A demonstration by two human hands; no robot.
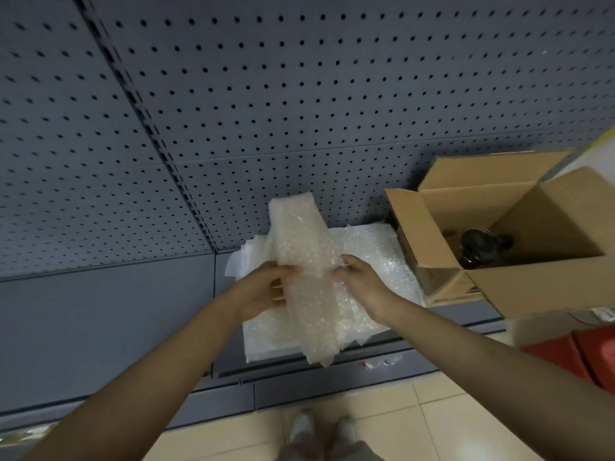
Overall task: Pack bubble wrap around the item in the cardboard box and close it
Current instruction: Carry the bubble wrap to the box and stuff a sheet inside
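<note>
Head view: your left hand [266, 287] and right hand [361, 282] both clamp a folded wrap strip [304, 261] above the stack [376, 257]; box [432, 224] open, bottle [482, 247] inside.

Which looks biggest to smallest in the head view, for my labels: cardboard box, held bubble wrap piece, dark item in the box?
1. cardboard box, flaps open
2. bubble wrap piece, held by both hands
3. dark item, partly hidden inside the box
</note>
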